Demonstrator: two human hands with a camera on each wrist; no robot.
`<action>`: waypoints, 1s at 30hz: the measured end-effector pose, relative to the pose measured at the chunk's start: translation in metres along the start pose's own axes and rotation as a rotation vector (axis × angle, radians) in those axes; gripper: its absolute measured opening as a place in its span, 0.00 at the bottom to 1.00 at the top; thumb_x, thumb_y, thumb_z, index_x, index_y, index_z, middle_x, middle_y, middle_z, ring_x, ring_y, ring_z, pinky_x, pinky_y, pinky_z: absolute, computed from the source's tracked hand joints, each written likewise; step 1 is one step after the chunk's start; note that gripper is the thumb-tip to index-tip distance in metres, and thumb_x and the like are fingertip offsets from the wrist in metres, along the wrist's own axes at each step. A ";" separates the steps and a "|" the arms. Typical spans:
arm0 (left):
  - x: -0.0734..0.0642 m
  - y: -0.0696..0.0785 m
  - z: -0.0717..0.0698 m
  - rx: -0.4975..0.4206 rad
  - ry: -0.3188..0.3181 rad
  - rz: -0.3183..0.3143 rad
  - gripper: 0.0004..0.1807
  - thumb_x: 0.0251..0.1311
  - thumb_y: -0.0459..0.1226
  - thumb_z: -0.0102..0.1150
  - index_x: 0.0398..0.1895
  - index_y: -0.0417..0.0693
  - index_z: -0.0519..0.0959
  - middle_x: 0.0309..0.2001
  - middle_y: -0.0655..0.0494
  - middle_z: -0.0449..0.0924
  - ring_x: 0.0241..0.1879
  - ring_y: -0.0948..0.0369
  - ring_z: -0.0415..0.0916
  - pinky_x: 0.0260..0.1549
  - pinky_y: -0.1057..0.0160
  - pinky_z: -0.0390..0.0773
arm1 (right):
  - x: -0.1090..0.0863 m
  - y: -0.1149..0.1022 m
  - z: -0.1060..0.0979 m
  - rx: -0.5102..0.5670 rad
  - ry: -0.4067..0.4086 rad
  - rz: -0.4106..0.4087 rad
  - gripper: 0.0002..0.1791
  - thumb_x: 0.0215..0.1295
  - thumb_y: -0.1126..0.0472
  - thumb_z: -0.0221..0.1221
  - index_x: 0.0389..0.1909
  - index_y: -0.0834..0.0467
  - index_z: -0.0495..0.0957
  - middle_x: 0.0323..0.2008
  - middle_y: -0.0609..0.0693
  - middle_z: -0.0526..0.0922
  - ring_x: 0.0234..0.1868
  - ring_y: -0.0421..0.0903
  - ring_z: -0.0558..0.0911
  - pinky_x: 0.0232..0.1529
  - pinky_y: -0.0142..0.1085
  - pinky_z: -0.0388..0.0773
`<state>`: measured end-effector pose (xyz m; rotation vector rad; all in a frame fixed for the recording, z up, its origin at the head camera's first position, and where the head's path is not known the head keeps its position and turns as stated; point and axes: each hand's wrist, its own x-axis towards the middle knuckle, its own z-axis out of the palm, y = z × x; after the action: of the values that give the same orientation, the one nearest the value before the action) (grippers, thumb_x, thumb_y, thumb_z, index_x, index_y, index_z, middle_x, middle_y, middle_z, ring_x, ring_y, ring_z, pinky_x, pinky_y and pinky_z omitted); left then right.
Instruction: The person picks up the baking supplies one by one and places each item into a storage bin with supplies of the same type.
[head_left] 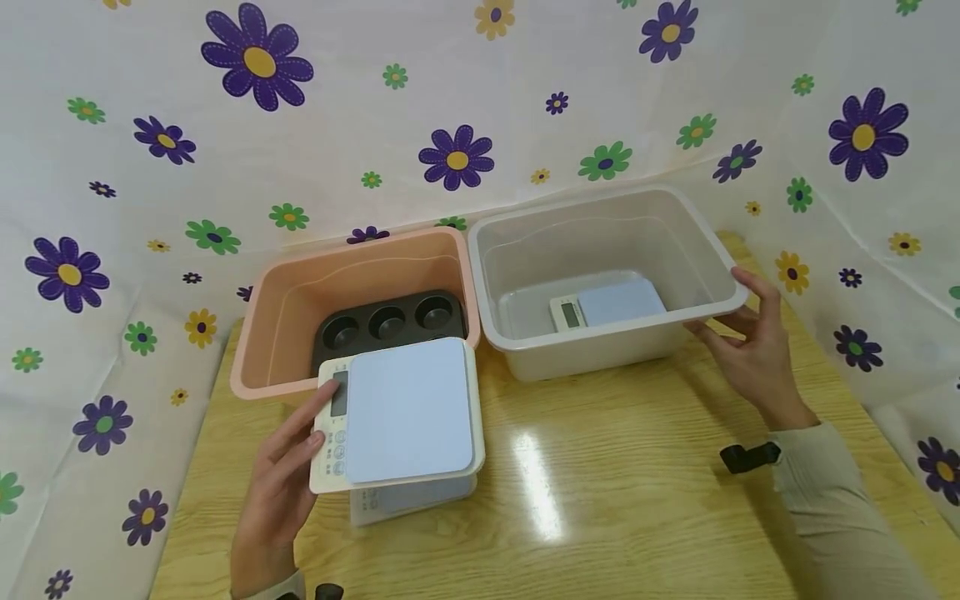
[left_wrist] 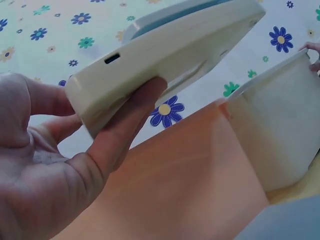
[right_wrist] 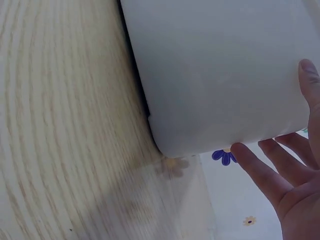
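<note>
My left hand (head_left: pixel 281 467) grips a cream kitchen scale (head_left: pixel 408 412) by its left edge, thumb and fingers at the display and button side. In the left wrist view the scale (left_wrist: pixel 170 57) is held tilted above the pink bin (left_wrist: pixel 190 180), its underside showing. Below it in the head view lies a second kitchen scale (head_left: pixel 420 496), mostly covered. My right hand (head_left: pixel 757 358) holds the front right corner of the grey bin (head_left: pixel 600 337); in the right wrist view the thumb lies along one wall and the fingers reach round the corner.
A dark muffin pan (head_left: pixel 386 321) lies in the pink bin (head_left: pixel 255 333), partly hidden by the held scale. Inside the grey bin sits another scale (head_left: pixel 618 304). Both bins stand side by side on the wooden table (head_left: pixel 600 467), close to a flower-patterned cloth (head_left: pixel 525 83).
</note>
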<state>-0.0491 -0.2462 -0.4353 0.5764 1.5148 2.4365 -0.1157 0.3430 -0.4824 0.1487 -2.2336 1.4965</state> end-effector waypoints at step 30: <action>0.135 0.027 0.083 0.123 0.168 -0.146 0.31 0.85 0.29 0.40 0.87 0.50 0.61 0.86 0.58 0.58 0.66 0.58 0.78 0.55 0.68 0.88 | 0.002 -0.002 -0.002 0.094 -0.039 0.026 0.51 0.66 0.84 0.63 0.83 0.53 0.54 0.65 0.33 0.81 0.56 0.24 0.86 0.48 0.19 0.85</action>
<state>-0.1339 -0.1396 -0.3493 0.2755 1.7159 2.3437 -0.1163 0.3447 -0.4790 0.1795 -2.2043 1.6266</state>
